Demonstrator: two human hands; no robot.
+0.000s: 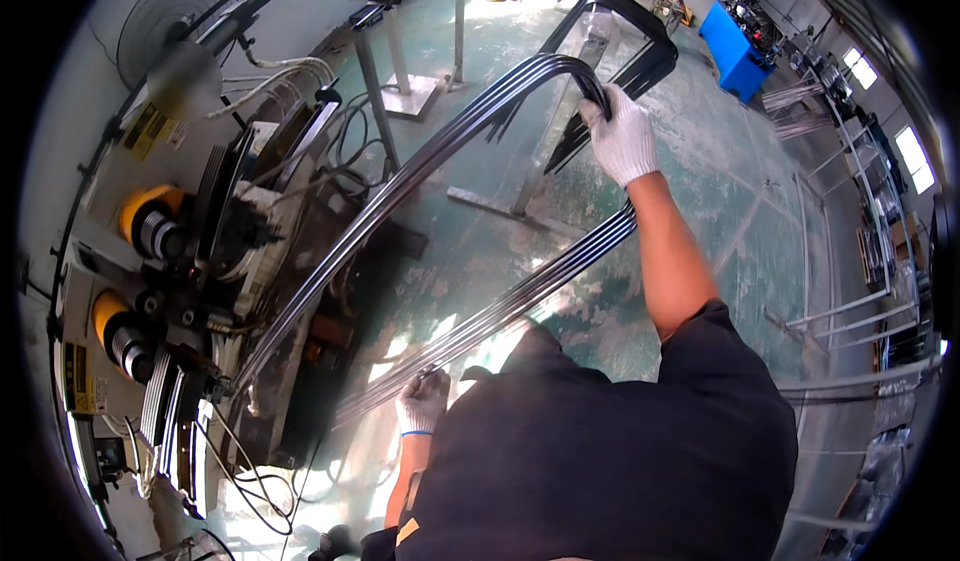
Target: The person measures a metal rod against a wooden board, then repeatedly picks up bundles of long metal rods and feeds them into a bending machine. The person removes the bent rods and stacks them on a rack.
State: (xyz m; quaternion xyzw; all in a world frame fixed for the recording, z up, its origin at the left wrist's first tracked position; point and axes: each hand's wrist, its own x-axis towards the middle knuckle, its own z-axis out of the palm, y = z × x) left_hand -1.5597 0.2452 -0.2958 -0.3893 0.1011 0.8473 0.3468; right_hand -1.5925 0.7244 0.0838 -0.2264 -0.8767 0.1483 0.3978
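Observation:
A bundle of several thin, dark metal rods [500, 314], bent into a long U, stretches across the view in front of me. My right hand [622, 139], in a white knit glove, is closed around the bend at the upper right. The far leg slopes down left to the machine [190, 291]; whether its ends touch the machine I cannot make out. Lower left, my left hand [422, 401], also in a white glove, is closed at the near leg. Its fingertips are partly hidden against the rods.
Similar bent rods [655, 59] hang on a metal stand [530, 186] beyond my right hand. The machine has orange-and-black cylinders [155, 219] and loose cables [265, 491]. A blue machine [738, 51] stands at the far right, and metal racks [850, 311] line the right side.

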